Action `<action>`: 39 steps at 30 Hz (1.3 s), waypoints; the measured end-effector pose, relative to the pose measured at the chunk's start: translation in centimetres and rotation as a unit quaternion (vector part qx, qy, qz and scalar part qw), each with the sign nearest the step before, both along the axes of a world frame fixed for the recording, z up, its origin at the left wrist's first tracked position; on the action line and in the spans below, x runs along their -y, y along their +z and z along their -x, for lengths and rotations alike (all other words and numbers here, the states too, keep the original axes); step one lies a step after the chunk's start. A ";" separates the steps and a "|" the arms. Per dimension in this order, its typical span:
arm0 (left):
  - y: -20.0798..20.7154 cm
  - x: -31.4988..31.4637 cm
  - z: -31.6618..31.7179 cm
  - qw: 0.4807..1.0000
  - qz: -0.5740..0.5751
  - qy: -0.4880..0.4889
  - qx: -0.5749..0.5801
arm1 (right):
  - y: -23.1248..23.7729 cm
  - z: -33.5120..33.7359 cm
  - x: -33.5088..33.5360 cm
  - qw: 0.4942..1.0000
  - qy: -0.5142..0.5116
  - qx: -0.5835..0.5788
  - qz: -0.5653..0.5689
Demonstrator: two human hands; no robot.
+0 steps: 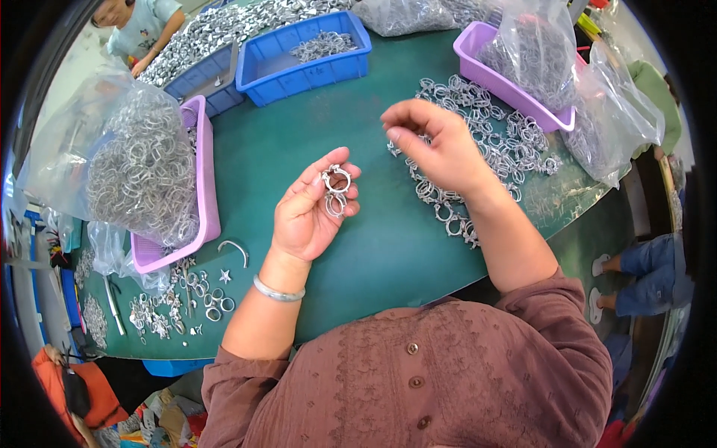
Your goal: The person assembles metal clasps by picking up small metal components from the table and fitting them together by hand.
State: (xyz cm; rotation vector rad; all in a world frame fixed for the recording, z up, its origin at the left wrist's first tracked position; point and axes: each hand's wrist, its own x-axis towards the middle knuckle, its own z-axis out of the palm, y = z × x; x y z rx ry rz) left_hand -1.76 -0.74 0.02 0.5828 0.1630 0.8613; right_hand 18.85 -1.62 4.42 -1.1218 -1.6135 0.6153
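My left hand is palm up over the green table, its fingers curled around a couple of silver metal rings. One ring stands upright at the fingertips, and another lies below it against the fingers. To the right, my right hand hovers at the left edge of a loose pile of silver rings. Its fingers are bent, with the thumb and index tips a little apart and nothing visible between them. Part of the pile is hidden beneath this hand and forearm.
At the left, a purple basket holds a clear bag of rings. Small star pieces and rings lie near it. Blue bins stand at the back; another purple basket is back right. A person sits beyond the far-left corner.
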 end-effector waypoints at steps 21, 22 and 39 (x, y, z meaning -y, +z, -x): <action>-0.4 -0.5 0.5 0.997 0.075 -0.023 -0.027 | -2.4 -1.8 -1.9 0.861 -0.081 0.501 -0.025; -0.4 -0.4 0.5 0.997 0.074 -0.024 -0.026 | -2.5 -1.8 -2.0 0.871 -0.073 0.485 -0.012; 0.3 1.0 -0.5 0.974 -0.024 0.104 -0.202 | 0.5 2.9 0.1 0.947 0.157 -0.162 0.230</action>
